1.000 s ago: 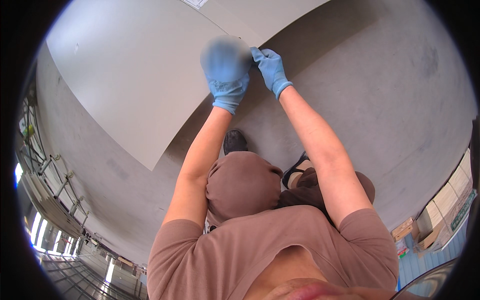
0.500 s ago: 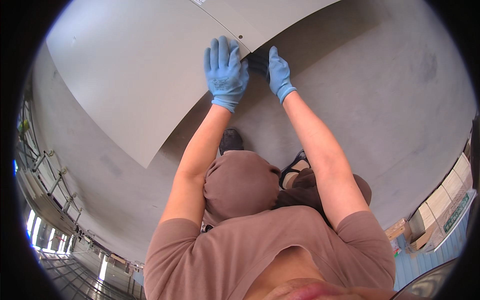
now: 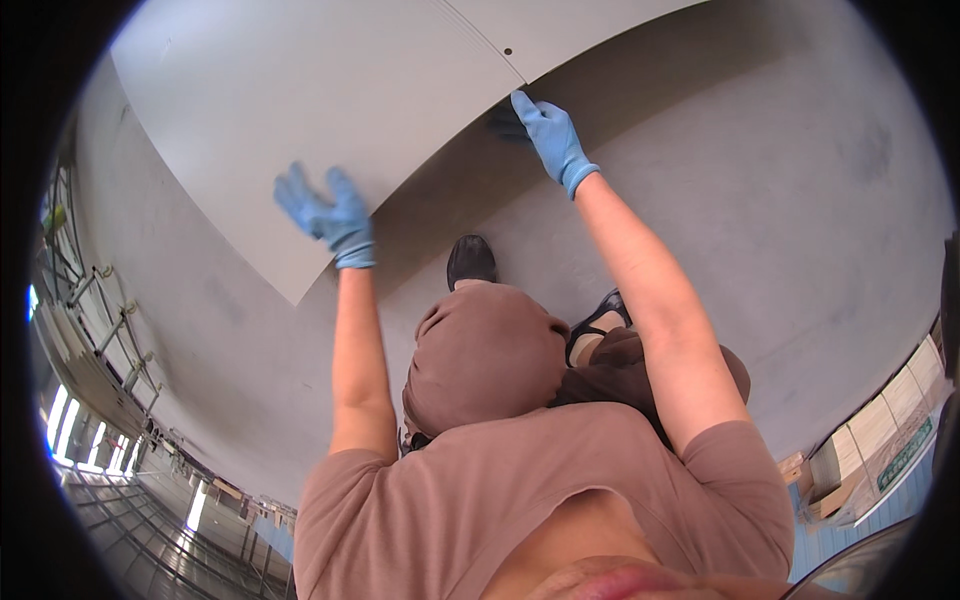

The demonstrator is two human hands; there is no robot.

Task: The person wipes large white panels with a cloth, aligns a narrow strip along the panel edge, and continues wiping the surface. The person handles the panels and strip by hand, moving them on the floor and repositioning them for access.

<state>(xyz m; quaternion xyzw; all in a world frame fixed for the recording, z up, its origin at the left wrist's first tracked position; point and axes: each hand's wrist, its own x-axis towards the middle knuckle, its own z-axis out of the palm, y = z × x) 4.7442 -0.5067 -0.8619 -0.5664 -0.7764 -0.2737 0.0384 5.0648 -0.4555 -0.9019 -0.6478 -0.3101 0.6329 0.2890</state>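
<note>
A large light-grey panel [image 3: 260, 100] lies slanting across the far left, its near edge raised over the floor. A seam splits it from a second grey panel [image 3: 590, 25], which has a small dark hole near the edge. My left hand [image 3: 335, 215], in a blue glove, is spread open over the panel's near left corner, slightly blurred; contact is unclear. My right hand [image 3: 555, 140], gloved alike, grips the edge by the seam: its thumb lies at the edge and its fingers reach into the shadow underneath.
Grey floor [image 3: 760, 230] surrounds me, with my dark shoe [image 3: 471, 260] below the panel's edge. Metal racks [image 3: 115, 320] line the far left. At the lower right are cardboard pieces [image 3: 850, 465] and pale stacked boards [image 3: 890, 400].
My left hand has slid left and nearer, from beside the seam toward the panel's corner, fingers spreading. My right hand has shifted slightly, its thumb now at the panel's edge.
</note>
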